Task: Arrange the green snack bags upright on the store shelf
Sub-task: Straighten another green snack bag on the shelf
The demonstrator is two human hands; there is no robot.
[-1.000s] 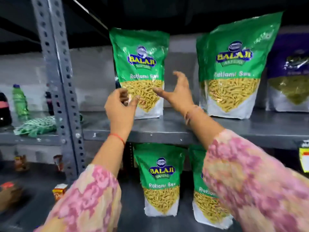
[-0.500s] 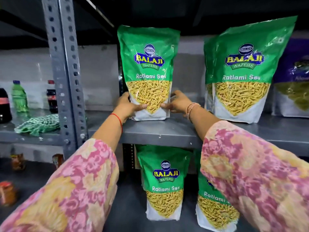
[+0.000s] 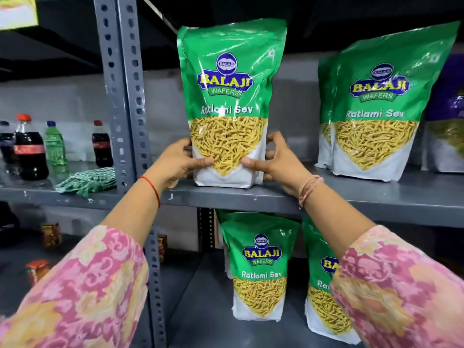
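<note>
While soda bottles and a checked green cloth sit far left past the grey upright: left hand and right hand clamped on opposite lower edges of green snack bag, upright on shelf; two matching bags standing further right, others below.

bottles: dark cola plastic bottles, green plastic bottle
cloth: green-white checked cloth, beside grey perforated steel upright
</note>
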